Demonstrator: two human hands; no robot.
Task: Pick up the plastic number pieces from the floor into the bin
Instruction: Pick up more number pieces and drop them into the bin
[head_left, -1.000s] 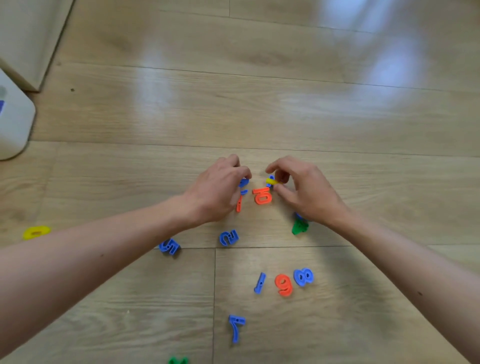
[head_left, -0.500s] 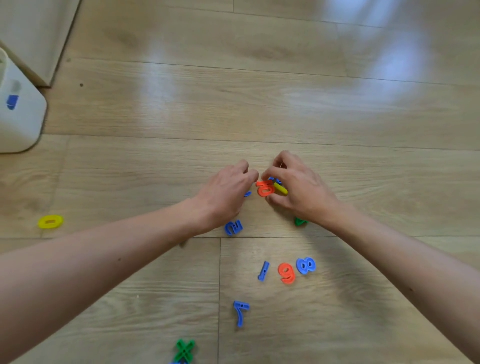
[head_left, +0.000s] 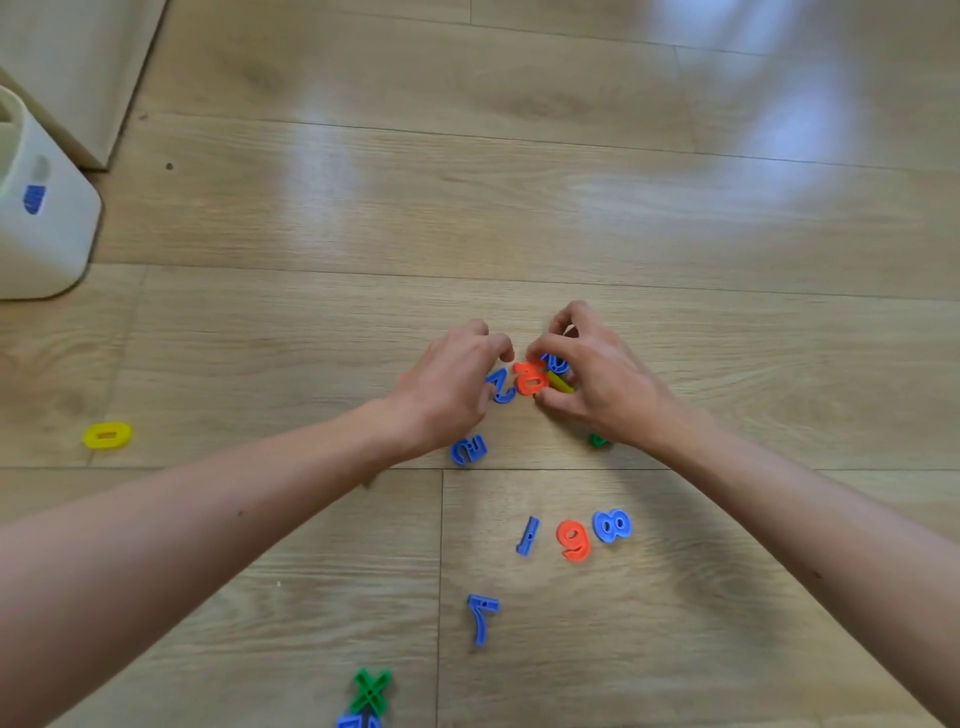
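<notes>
Change: a second ago the orange piece (head_left: 530, 378) lay loose on the floor (head_left: 519, 208) between the hands. Now the right hand (head_left: 597, 379) had drawn it in against the yellow piece (head_left: 561, 383) it already carried.
Meaning: it looked like a handful in the making, not a single pick, so nothing was heading for the bin (head_left: 52, 234) yet, by my read.
Right hand: finger and thumb were pinched round the orange piece, with a blue piece (head_left: 555, 361) tucked just behind it.
Left hand: the left hand (head_left: 447, 384) was curled knuckles-up against a blue numeral (head_left: 501, 387). I could not tell whether it gripped anything.
Orange piece axis: its long axis slanted from far-left to near-right. Whether it was lifted or touching the boards was unclear.
Still down: blue 2 (head_left: 469, 449), blue 1 (head_left: 528, 535), orange 9 (head_left: 574, 540), blue 8 (head_left: 613, 526), blue 7 (head_left: 482, 618), green X (head_left: 370, 691), and yellow 0 (head_left: 107, 435) out towards the bin.
Blue 1 axis: it ran near to far, with the far end leaning right.
Bin: it stood far left, well apart from both hands.
</notes>
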